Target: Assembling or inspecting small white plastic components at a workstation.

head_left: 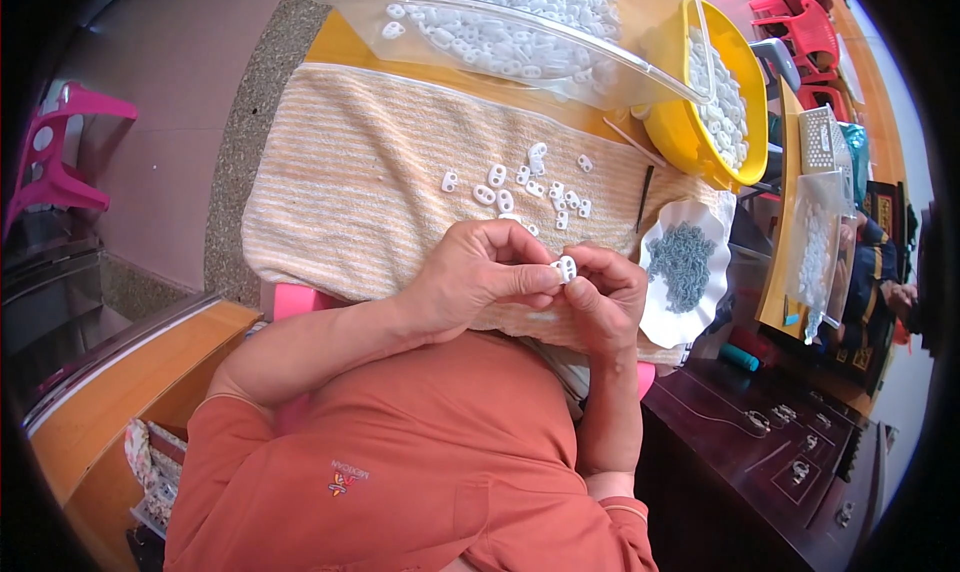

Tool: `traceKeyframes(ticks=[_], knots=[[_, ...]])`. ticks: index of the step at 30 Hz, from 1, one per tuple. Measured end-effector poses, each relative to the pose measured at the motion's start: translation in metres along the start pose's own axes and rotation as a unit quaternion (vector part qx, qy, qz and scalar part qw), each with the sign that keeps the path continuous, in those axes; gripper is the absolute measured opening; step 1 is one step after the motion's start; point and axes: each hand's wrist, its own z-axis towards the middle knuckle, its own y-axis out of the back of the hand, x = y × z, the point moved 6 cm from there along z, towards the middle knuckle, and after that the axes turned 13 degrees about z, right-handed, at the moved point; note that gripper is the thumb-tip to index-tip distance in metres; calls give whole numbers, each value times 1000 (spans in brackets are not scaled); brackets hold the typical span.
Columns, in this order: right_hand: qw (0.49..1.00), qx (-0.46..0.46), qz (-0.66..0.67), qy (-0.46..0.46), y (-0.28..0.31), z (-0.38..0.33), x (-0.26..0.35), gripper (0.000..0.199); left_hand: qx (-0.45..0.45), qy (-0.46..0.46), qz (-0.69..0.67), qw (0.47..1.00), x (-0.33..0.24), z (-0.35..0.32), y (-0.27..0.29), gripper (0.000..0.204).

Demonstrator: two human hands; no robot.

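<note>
Left hand [463, 277] and right hand [612, 294], brought together above the near part of a peach-and-white striped cloth [350, 172], fingertips pinching a small white two-holed plastic-looking piece [569, 268]; to an onlooker, probably light, stiff, slightly slippery, best held by its outer rim

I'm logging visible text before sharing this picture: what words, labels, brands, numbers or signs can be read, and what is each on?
Orange-red shirt: small lettering beside an emblem; I don't copy out printed wording.
Dark surface at far right: gold marks, too small and blurred to tell whether they are writing.
Held white piece: no lettering can be made out.
</note>
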Motion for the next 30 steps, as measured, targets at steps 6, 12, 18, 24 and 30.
traceKeyframes(ticks=[6, 12, 18, 24, 30], knots=[[994, 51, -62, 79, -7, 3, 7, 29, 32, 24, -12, 999, -1, 0, -5, 12], [993, 56, -74, 78, -11, 0, 11, 28, 58, 1, -21, 998, -1, -2, -8, 12], [983, 85, -117, 113, -18, -4, 16, 26, 65, -6, -7, 998, -2, -5, -12, 13], [980, 83, -133, 124, -20, -9, 20, 22, 84, -21, -9, 996, -5, -8, -18, 12], [990, 68, -117, 40, -20, -5, 17, 23, 62, -31, 29, 997, -5, -4, -11, 11]])
